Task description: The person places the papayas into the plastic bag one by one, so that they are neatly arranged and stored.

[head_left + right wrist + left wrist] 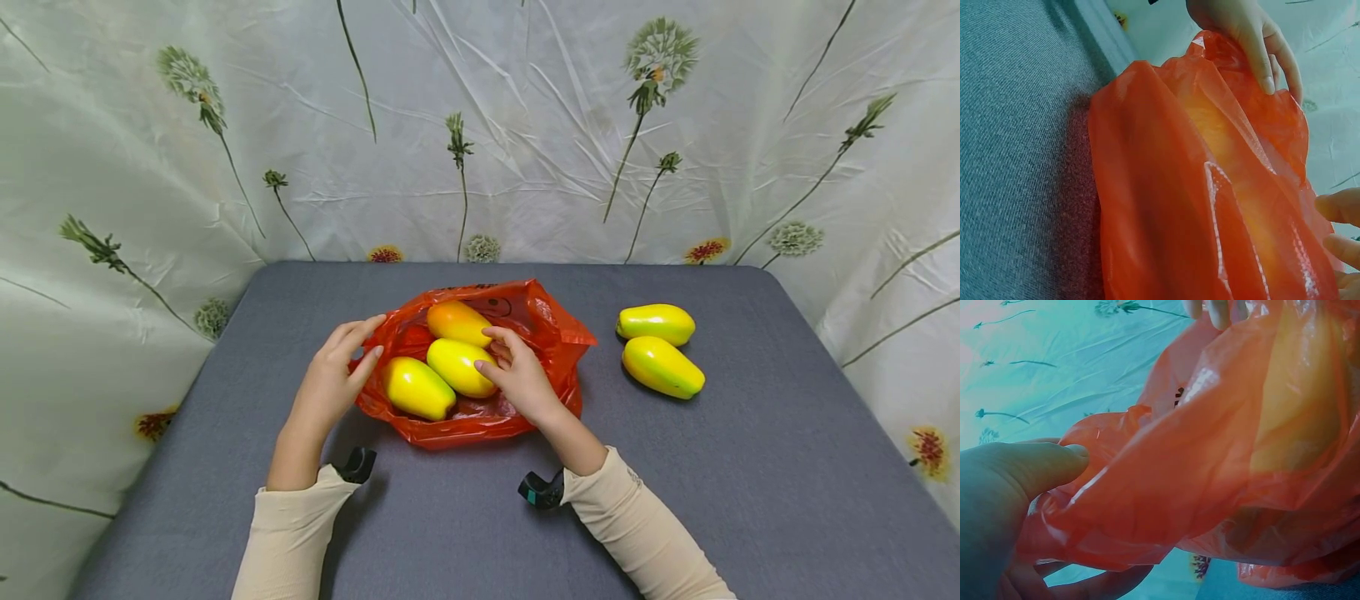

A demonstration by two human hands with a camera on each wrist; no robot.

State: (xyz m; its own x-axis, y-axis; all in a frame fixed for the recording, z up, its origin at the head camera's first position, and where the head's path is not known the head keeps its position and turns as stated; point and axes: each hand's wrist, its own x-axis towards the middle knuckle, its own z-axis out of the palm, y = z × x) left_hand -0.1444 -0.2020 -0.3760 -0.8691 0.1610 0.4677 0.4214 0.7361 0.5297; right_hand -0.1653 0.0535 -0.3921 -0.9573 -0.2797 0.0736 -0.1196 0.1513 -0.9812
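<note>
A red plastic bag [551,325] lies wide open on the table, with three papayas inside. One is a yellow-green papaya [418,388] at the left, one a yellow papaya [457,367] in the middle, and one an orange papaya [456,322] behind. My left hand [337,367] holds the bag's left edge, its thumb [1060,465] on the plastic and the fingers on the other side. Over the bag's right part, my right hand [521,379] has its fingers apart beside the middle and orange papayas. Whether its fingertips touch them, I cannot tell.
To the right of the bag, a yellow papaya [656,324] and a yellow-green papaya [663,367] lie side by side on the grey cloth-covered table [465,525]. A flower-printed curtain [525,125] hangs behind and along the sides.
</note>
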